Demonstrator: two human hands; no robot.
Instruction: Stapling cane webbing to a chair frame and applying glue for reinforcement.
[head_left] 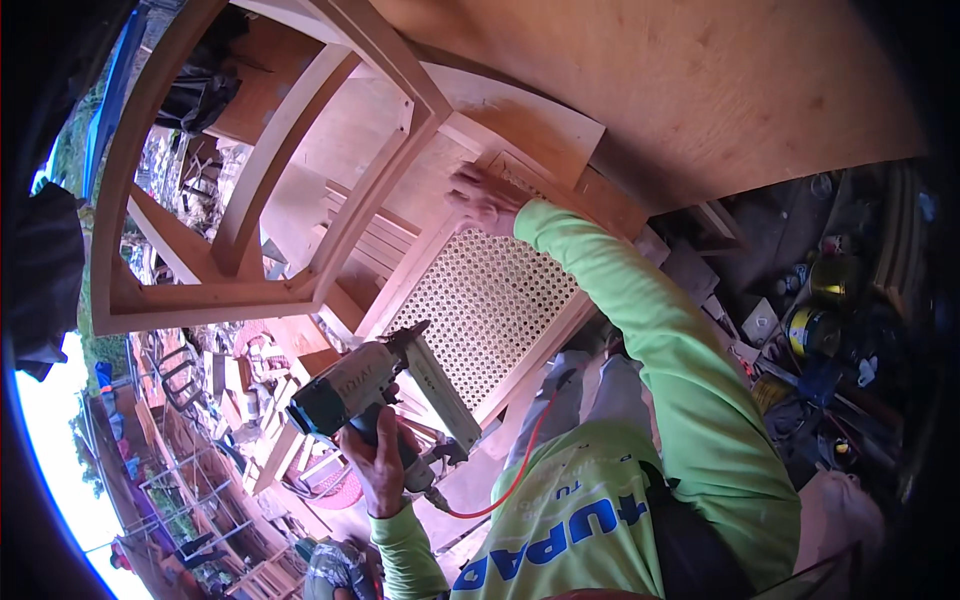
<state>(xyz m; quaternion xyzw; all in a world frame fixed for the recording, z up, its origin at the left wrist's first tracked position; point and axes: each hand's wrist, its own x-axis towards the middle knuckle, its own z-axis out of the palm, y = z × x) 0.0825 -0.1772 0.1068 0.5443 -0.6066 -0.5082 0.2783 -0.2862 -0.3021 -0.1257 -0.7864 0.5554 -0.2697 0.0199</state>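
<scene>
A nail gun (340,395) is held in the left hand (382,462). The fingers of this hand are wrapped tight around its grip. The gun is dark and grey, and a long silver bar (445,395) is joined to it. The gun is tilted, low and to the left of a woven panel (475,300). Its nose is seen near the panel's wooden edge (412,270), but whether the wood is touched cannot be told. A thin red hose (530,450) is joined to the bottom of the gun and is bent in a curve in front of the green shirt (570,510).

The woven panel is full of little holes and is closed in by flat strips of wood. The right hand (488,200) is laid at its far end, over the wood and the weave. The fingers are a bit bent, and it cannot be told if anything is pinched by them. The right arm is covered by a green sleeve (660,330).

A big open wooden frame (215,295) is seen to the left, just beside the panel. A wide wooden board (720,90) is seen at the top right. Yellow cans (812,330) are seen on the right side, well apart from the hands.
</scene>
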